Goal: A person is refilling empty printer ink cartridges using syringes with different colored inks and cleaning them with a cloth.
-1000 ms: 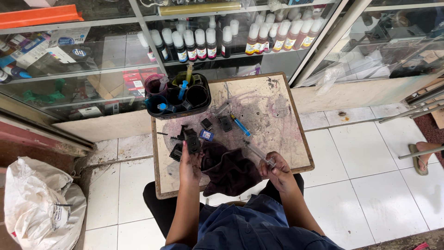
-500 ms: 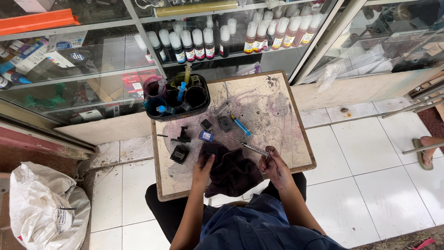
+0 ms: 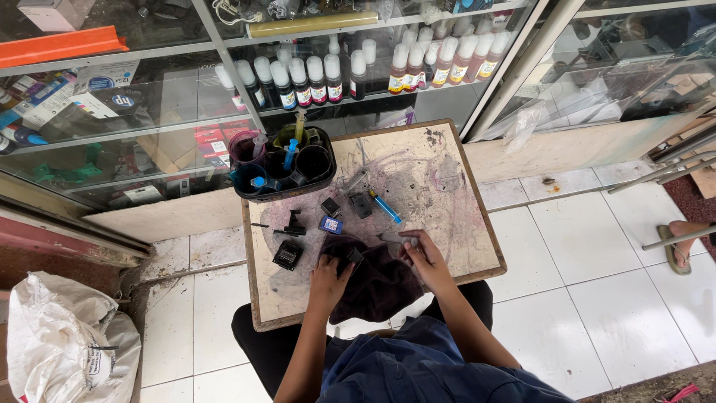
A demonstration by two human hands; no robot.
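My left hand rests on a dark stained cloth at the near edge of a small ink-stained table. Its fingers close on a black ink cartridge. My right hand sits just to the right on the same cloth and pinches a small grey object; what it is I cannot tell. More cartridges lie ahead of the hands: a black one at the left, a blue-topped one, and another black one. A blue syringe lies beyond my right hand.
A black tray of ink cups with syringes stands at the table's far left corner. Glass display cabinets with rows of ink bottles stand behind. A white sack sits on the tiled floor at left. Another person's sandalled foot shows at right.
My left hand has come back from the loose cartridges at the table's left onto the cloth, carrying a black cartridge. My right hand has shifted slightly left, closer to it.
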